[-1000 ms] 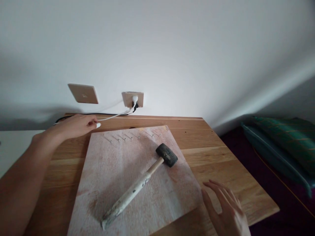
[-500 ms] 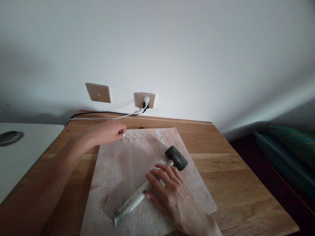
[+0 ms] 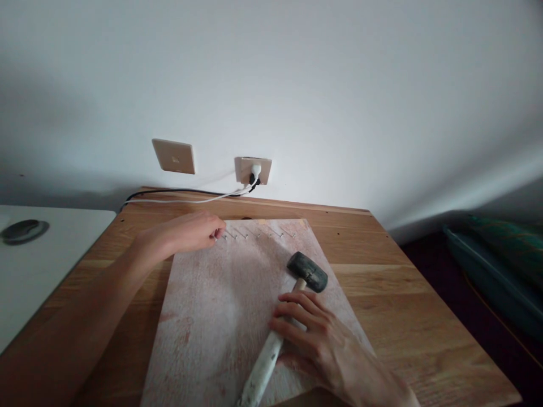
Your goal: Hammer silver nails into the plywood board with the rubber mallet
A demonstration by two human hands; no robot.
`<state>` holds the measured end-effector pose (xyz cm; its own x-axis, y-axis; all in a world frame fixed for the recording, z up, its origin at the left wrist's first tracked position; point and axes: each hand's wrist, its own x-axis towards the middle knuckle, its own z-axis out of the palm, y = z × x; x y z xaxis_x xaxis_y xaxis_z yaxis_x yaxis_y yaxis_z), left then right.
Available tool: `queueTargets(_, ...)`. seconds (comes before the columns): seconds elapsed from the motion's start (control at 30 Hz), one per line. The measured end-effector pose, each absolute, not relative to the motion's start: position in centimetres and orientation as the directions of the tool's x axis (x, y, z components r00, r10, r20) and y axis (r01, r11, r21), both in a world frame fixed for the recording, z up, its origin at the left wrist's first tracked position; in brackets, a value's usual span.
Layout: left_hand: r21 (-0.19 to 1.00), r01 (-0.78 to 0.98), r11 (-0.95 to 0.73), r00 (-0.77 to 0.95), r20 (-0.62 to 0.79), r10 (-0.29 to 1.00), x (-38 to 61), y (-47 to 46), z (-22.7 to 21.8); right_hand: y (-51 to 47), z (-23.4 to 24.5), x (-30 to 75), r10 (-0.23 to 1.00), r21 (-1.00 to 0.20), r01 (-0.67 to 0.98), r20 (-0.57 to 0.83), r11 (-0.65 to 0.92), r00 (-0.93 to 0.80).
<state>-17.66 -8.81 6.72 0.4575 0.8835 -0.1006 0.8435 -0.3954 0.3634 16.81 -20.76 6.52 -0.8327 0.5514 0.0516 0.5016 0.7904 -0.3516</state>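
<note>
Under our right hand, the mallet, fingers curled round its handle: taking hold, we judge; lifting calls for firmer wrap. Left hand bunched beside the nails; pinch contents unclear.

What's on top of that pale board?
On the board: a mallet and a row of nails. The right hand covers part of the handle; whatever lies beneath the left hand, near the far left corner, is hidden.

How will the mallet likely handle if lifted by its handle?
The mallet will probably feel top-heavy: its dark head looks bulkier than the pale handle. The handle looks thick and straight, so it likely won't flex. The crosswise head should discourage rolling.
</note>
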Motion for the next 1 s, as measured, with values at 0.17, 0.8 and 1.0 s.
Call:
queueTargets(0.17, 0.351, 0.851, -0.391, 0.449, -0.1, 0.888, -17.7, -8.8, 6.6, -20.0, 7.1, 19.4, 0.539, -0.383, 0.514, -0.049, 0.767, -0.841)
queueTargets(0.8, 0.29, 0.881, -0.373, 0.414, -0.093, 0.906, -17.8, -8.8, 6.7, -13.6, 11.2, 21.0, 0.703, -0.425, 0.604, 0.117, 0.674, -0.702)
queueTargets(1.0, 0.248, 0.896, -0.369, 0.41, -0.136, 0.902, -17.7, -9.0, 6.9, -6.0, 10.7, 16.4, 0.88, -0.192, 0.86, 0.066, 0.473, -0.47)
